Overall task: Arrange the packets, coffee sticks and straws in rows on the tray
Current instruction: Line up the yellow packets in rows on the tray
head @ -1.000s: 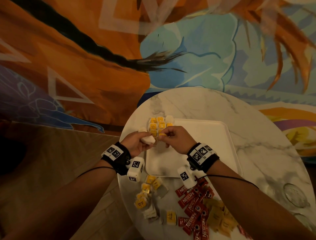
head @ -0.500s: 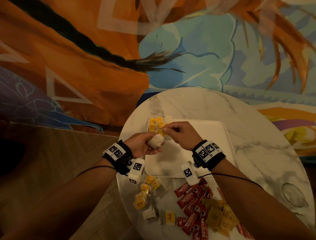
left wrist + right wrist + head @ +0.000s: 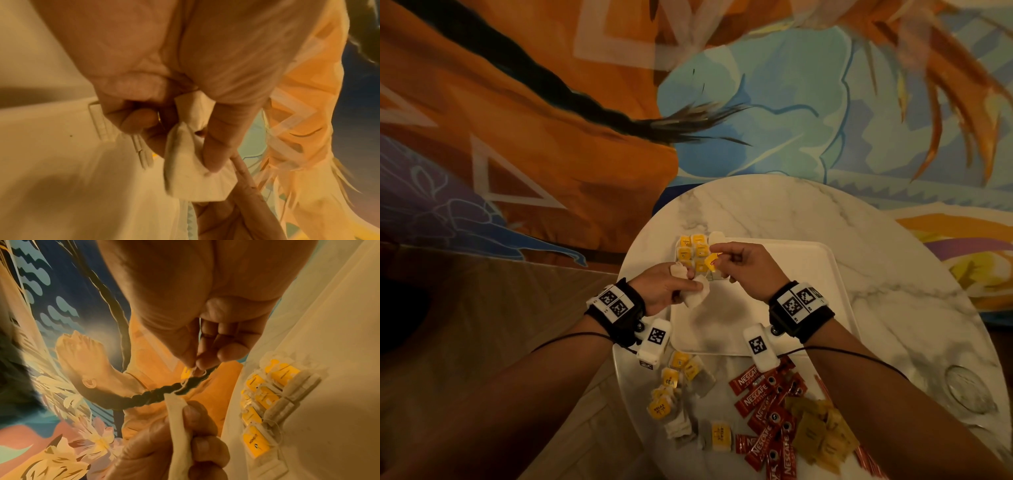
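A: Left hand?

B: Over the tray's 9 o'clock edge. Fingers curled round a white tea bag; the left wrist view shows the thumb pressing it against the fingers. A second pale bag end sticks out at the top of the fist.

A: Right hand?

B: Above the tray's 11 o'clock corner. Thumb and forefinger pinched together on a yellow tag. In the right wrist view the pinch also catches a thin string, which runs down to the bag in the left fist. Other fingers loosely curled.

A: Anything on the tray?

B: Tea bags with yellow tags, laid in short rows at the 11 o'clock corner, touching one another. One white bag at the far end of the group, on the rim. The right wrist view shows the rows lying flat; exact count unclear.

A: Off the tray?

B: All on the marble table. At 7 o'clock of the tray, a loose heap of tea bags. At 6 o'clock, red Nescafe sticks overlapping in a pile. At 5 o'clock of the tray, brown packets, partly over the sticks. A glass coaster near the table's 4 o'clock edge. Straws: cannot pick them out.
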Tool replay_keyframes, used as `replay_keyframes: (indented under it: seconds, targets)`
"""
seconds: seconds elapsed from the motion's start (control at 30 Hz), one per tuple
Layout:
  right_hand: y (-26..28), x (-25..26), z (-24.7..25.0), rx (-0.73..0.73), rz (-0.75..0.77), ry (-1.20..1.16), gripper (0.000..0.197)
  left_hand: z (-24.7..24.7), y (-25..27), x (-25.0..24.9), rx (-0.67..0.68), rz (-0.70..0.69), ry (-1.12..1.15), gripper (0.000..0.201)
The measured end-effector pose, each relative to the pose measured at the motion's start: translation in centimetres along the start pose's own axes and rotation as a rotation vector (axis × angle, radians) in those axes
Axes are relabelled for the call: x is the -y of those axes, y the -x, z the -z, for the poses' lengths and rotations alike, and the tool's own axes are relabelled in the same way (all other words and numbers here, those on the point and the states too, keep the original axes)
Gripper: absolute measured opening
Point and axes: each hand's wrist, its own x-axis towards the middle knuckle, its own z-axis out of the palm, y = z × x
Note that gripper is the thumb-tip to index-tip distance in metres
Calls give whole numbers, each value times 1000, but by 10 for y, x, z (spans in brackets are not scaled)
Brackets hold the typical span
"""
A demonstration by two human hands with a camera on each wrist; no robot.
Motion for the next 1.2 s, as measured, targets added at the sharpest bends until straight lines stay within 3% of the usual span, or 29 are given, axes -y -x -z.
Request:
replay_keyframes:
  seconds: [0.23, 0.4, 0.67, 0.83, 1.2]
  targets:
    - [0, -1, -2, -15, -43, 3, 14, -4, -3, -3, -40, 0, 68, 25]
    - [3, 2, -1, 24, 38, 32, 11, -8, 0, -7, -29, 14, 123, 16]
    - [8, 2, -4, 20, 100, -41, 20, -7, 1, -6, 2, 27, 113, 36]
    - [5, -1, 0, -64, 100, -55, 18, -9, 3, -6, -37, 34, 87, 22]
    - [9, -9, -11, -11, 159, 13, 13, -9, 5, -11, -42, -12, 213, 17]
